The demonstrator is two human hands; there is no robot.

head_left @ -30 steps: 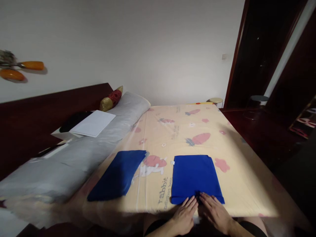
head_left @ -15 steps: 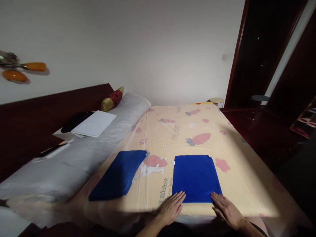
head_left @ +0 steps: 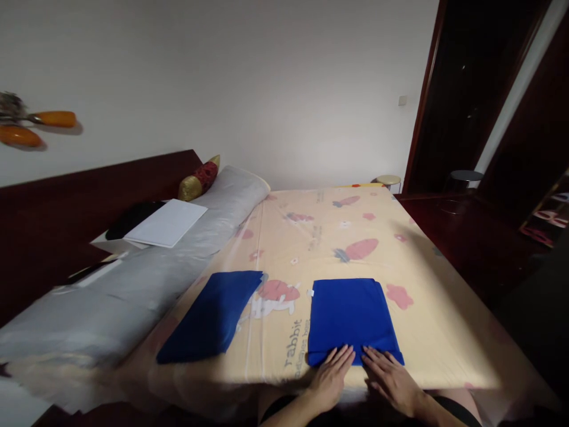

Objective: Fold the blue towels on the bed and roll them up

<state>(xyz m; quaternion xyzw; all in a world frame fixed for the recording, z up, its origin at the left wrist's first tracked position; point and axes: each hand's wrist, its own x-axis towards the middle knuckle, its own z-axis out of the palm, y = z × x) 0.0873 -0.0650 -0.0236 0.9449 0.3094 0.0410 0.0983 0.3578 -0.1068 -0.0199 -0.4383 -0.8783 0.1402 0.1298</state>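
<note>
Pressing flat on near edge of folded blue cloth point(head_left: 351, 320): left hand point(head_left: 331, 379) and right hand point(head_left: 391, 382), side by side, fingers seemingly extended. Cloth laid on patterned bed sheet point(head_left: 338, 237).

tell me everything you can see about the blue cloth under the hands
The folded blue cloth is a bright royal blue, plain fabric folded into a flat, roughly square stack with layered edges showing at its far right corner. A small white tag sticks out at its far left corner. It lies flat on the cartoon-printed bed sheet, near the bed's front edge. The left hand and right hand rest palm down, side by side, fingers on its near edge. It lies apart from everything else.
</note>
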